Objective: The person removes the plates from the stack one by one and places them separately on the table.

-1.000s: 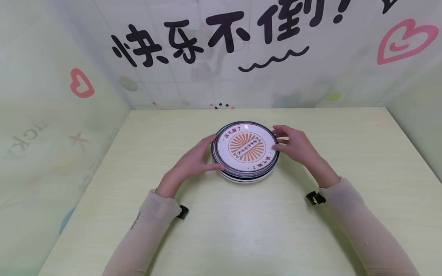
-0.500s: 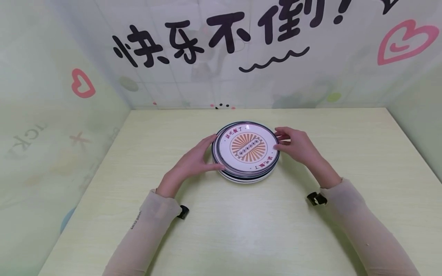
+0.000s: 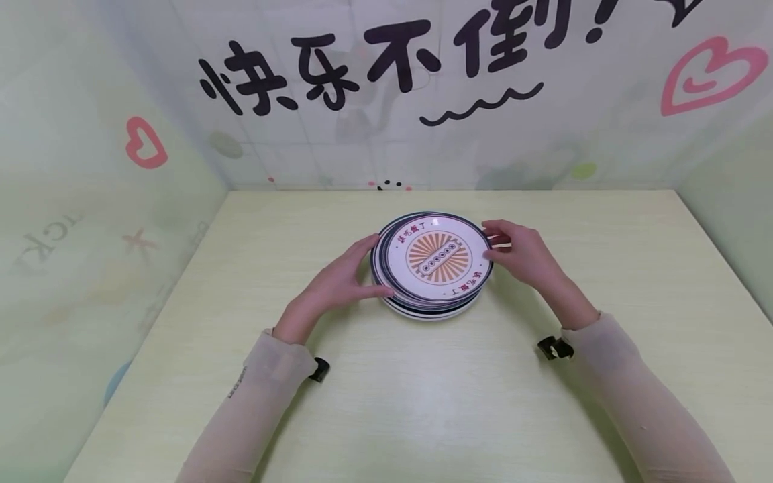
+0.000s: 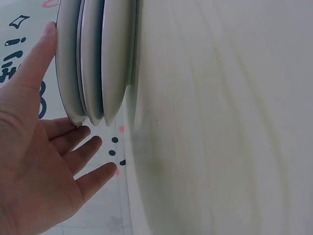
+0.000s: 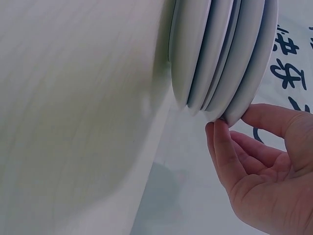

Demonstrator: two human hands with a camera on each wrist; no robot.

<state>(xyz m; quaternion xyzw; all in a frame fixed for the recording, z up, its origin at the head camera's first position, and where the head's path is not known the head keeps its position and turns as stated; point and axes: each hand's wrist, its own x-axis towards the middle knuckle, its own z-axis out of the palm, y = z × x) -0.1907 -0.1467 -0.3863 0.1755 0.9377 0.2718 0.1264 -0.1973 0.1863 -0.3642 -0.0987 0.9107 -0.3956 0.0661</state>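
Several round white plates with dark rims stand in a stack (image 3: 423, 316) on the table. The top plate (image 3: 439, 258), printed with an orange sunburst and red characters, sits off to the right of those beneath it. My right hand (image 3: 524, 253) pinches its right rim, thumb above and fingers under the edge, as the right wrist view also shows at the outermost plate (image 5: 258, 73). At the left of the stack, my left hand (image 3: 338, 278) touches the rims with spread thumb and fingers. In the left wrist view its lower fingers (image 4: 95, 181) stand off the plates.
A pale wood-grain table (image 3: 423, 402) spreads out around the stack. Behind it rises a printed wall (image 3: 338, 154) with large black characters, and a pale side panel (image 3: 72, 268) borders the left. Dark bands (image 3: 554, 348) show at both cuffs.
The top plate has slid slightly right with my right hand, uncovering more of the rims below on the left. My left hand has stayed in place.
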